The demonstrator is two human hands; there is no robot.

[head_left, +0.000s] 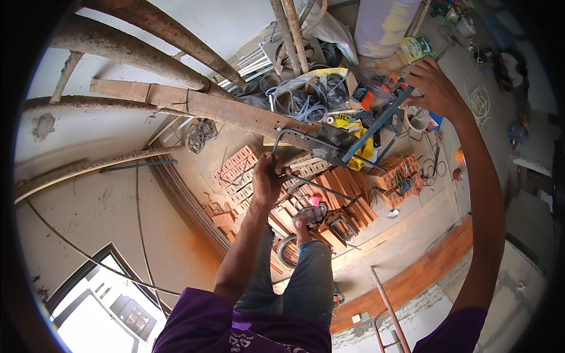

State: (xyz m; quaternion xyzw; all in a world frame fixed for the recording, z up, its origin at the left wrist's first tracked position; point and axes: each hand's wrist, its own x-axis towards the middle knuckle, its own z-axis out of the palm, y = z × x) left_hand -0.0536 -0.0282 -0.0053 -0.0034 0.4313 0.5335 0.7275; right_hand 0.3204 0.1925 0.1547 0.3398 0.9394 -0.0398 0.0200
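Note:
My left hand (268, 179) is closed round a dark bent metal rod (321, 185). The rod turns a corner above the fist, and one length runs right along a wooden plank (206, 109). Raised at the upper right, my right hand (432, 88) grips the upper end of a blue metal bar (379, 123). That bar slants down left to a dark metal piece (334, 141) at the plank's end. How the bar meets this piece is too small to tell. Several pegs or nails stand in the plank near the rod's bend.
Rusty poles (135, 50) cross at the upper left. Below lie stacked bricks (338, 188), hollow blocks (235, 167) and coiled hose (306, 106) among bags. A large pale cylinder (385, 26) stands behind. White cable (478, 106) lies on the floor at right; a window (109, 300) is lower left.

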